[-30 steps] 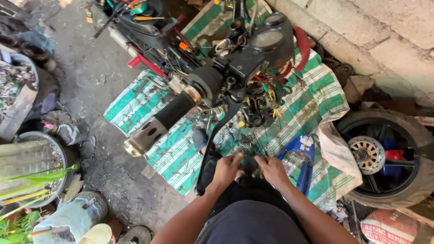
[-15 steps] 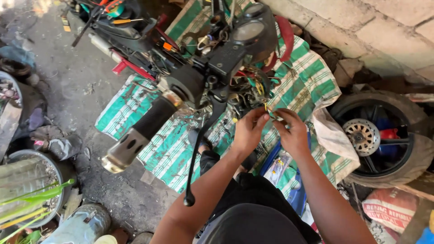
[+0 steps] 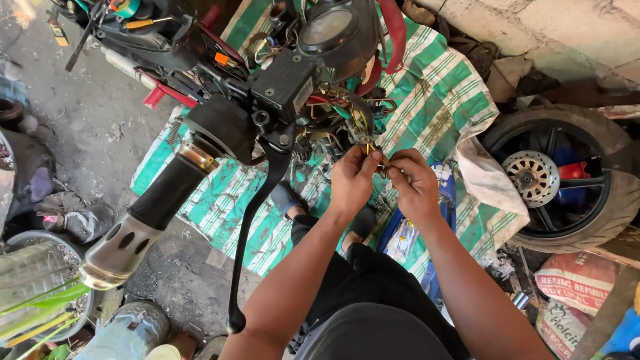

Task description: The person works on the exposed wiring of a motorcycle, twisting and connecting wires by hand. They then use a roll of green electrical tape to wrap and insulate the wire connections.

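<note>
Green-striped tarp (image 3: 453,87) lay under bike parts at frame centre, where left hand (image 3: 352,181) & right hand (image 3: 415,183) pinched fingertips on wires (image 3: 369,141) w/ a small connector, held up close, prob. for a clear view.

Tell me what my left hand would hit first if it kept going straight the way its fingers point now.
Probably the tangle of wires under the handlebar. The left hand points up the picture, its fingertips already at a small yellowish piece there, next to the right hand. Depth is hard to judge from the head view.

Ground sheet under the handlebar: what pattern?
Green and white stripes on the ground sheet, clearest in the head view.
</note>
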